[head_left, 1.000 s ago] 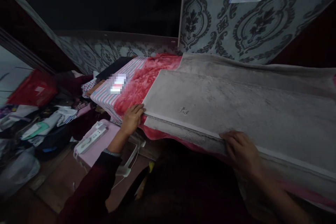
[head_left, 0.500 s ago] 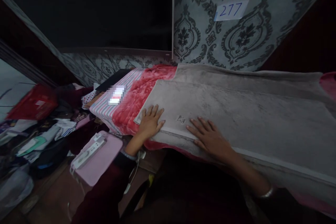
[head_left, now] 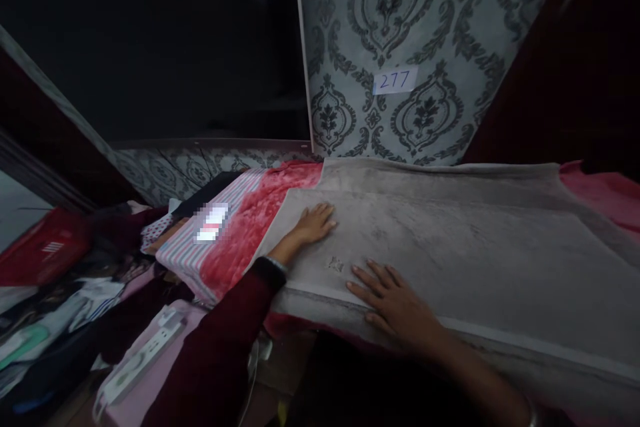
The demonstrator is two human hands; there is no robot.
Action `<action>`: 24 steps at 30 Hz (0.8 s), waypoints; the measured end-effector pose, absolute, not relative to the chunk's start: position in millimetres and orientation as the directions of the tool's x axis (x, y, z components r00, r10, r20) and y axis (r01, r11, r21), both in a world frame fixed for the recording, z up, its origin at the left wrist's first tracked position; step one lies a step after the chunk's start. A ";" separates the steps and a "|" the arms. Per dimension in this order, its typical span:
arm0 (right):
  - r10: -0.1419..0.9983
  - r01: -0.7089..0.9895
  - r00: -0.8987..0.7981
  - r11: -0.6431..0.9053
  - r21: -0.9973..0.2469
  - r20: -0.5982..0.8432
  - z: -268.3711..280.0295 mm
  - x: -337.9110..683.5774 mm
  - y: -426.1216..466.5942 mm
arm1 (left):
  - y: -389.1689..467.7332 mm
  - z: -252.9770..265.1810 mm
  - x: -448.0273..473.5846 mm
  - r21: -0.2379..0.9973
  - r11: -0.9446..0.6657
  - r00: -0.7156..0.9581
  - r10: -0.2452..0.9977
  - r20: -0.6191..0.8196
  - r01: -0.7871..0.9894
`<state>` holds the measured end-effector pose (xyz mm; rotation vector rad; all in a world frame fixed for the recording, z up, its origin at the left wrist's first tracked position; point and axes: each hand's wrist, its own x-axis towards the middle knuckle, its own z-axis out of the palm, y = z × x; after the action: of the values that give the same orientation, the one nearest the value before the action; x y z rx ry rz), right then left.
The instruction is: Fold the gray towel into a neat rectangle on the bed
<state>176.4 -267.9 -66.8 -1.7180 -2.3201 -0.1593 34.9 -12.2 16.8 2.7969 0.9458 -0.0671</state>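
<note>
A grey plush cloth, perhaps a towel or blanket, lies folded over on itself across a low surface, with a small printed emblem near its front left part. My left hand rests flat on its upper left area, fingers stretched out. Nearer the front edge, my right hand lies palm down with spread fingers, just right of the emblem. Neither hand grips the cloth. Under the grey cloth, a red plush blanket shows at the left, and more red shows at the right end.
A striped cloth covers the surface's left end. A white power strip sits on a pink stool. Clothes and a red bag are heaped at the left. A large dark television and a paper marked 277 are on the wall.
My left hand has slid from the cloth's front left corner up and away toward the back. My right hand stays near the emblem. The view has tilted up and shifted right.
</note>
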 end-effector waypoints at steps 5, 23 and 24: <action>0.924 0.948 -0.284 0.310 -0.069 0.255 -66.1 176.3 -268.6 | 14.7 -3.9 45.4 0.098 -0.659 0.664 0.748 -0.019 0.745; 0.958 0.926 -0.235 0.273 -0.262 0.165 -40.3 169.8 -269.7 | 56.7 0.0 65.4 0.070 -0.641 0.643 0.766 -0.014 0.765; 0.960 0.925 -0.234 0.268 -0.268 0.153 -38.4 170.0 -270.0 | 61.6 0.4 61.0 0.067 -0.609 0.611 0.791 -0.012 0.790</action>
<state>170.0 -270.0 -38.4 -1.7355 -2.2571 0.1746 61.0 61.6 0.4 2.7604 1.3567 0.0286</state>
